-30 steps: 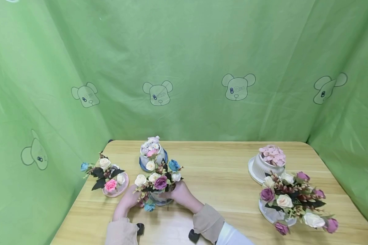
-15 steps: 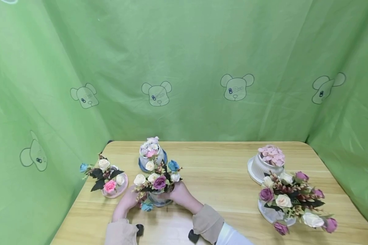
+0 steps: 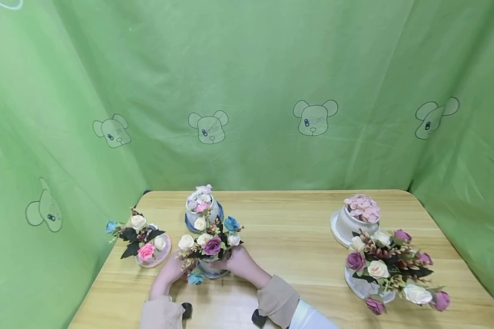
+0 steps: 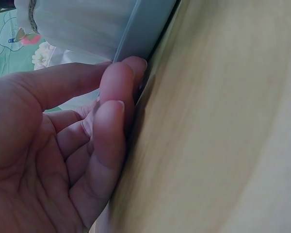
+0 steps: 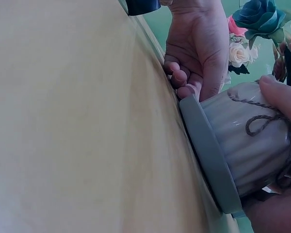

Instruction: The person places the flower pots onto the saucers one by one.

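Note:
A white ribbed flower pot (image 5: 257, 141) with a dark twine bow (image 5: 262, 124) stands on a blue-grey saucer (image 5: 208, 155), left of the table's middle. Artificial roses (image 3: 212, 246) in purple, white and blue spread over it and partly hide both hands in the head view. My right hand (image 3: 242, 265) grips the pot, its thumb (image 5: 281, 94) on one side and fingers on the other. At the saucer's left edge, my left hand (image 3: 169, 269) pinches the rim with curled fingers (image 4: 117, 82). Both wrist views show the saucer close against the table.
Behind stands a pot of small pale flowers (image 3: 199, 201) on a blue saucer. To the left is a pot of roses and dark leaves (image 3: 140, 235) on a pink saucer (image 3: 164, 253). At right are a pink-flowered pot (image 3: 356, 224) and a large purple-and-white bouquet (image 3: 391, 269). Green curtain (image 3: 255, 59) surrounds the table.
The head view has drifted slightly, so everything sits a little further left in it. Both hands stay at the pot and saucer; the lower blue rose has shifted slightly left.

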`<state>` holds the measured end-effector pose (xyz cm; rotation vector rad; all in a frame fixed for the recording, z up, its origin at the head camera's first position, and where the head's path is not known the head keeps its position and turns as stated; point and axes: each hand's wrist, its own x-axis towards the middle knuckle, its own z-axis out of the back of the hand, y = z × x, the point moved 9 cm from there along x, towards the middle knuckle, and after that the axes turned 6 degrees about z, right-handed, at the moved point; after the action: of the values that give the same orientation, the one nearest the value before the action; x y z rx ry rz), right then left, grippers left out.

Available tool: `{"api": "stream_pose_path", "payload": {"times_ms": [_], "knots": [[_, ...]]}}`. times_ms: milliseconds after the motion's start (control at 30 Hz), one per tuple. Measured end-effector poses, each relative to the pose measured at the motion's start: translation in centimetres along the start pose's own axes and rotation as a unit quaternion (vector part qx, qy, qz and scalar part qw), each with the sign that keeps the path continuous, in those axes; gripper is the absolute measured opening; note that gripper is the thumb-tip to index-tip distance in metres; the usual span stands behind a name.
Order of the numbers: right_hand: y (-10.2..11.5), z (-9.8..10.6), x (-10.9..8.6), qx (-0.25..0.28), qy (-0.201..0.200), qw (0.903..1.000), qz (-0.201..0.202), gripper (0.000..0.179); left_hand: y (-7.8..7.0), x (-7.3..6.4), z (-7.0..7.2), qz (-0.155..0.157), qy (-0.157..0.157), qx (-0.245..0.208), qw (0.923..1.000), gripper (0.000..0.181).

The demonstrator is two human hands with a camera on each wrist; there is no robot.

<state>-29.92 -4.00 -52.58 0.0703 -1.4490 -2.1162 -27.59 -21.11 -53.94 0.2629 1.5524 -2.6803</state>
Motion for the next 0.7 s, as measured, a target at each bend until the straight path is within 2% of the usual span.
{"api": "stream_pose_path", "payload": {"times_ms": [100, 233, 367, 500, 600, 700], "knots": [[0.4, 0.0, 0.1, -0.011, 0.015, 0.9998, 0.009, 0.093, 0.8, 0.7, -0.1, 0.025, 0.016, -0.016, 0.9994, 0.029], [0.7, 0.4, 0.0, -0.032, 0.049, 0.9983, 0.004, 0.086, 1.1, 0.6, -0.2, 0.034, 0.029, -0.037, 0.9983, 0.031], [0.5, 0.9, -0.4, -0.036, 0.109, 0.9932, -0.014, 0.079, 1.4, 0.7, -0.2, 0.042, 0.032, -0.043, 0.9977, 0.035], [0.1, 1.6, -1.0, -0.047, 0.182, 0.9818, -0.026, 0.074, 1.9, 0.8, -0.2, 0.061, 0.036, -0.069, 0.9951, 0.035], [-0.5, 2.9, -1.5, -0.07, 0.214, 0.9735, -0.037, 0.082, 2.1, 0.7, -0.2, 0.081, 0.035, -0.092, 0.9918, 0.035], [-0.7, 4.5, -1.7, -0.086, 0.225, 0.9698, -0.041, 0.096, 2.1, 0.5, 0.0, 0.1, 0.023, -0.107, 0.9889, 0.035]]}}
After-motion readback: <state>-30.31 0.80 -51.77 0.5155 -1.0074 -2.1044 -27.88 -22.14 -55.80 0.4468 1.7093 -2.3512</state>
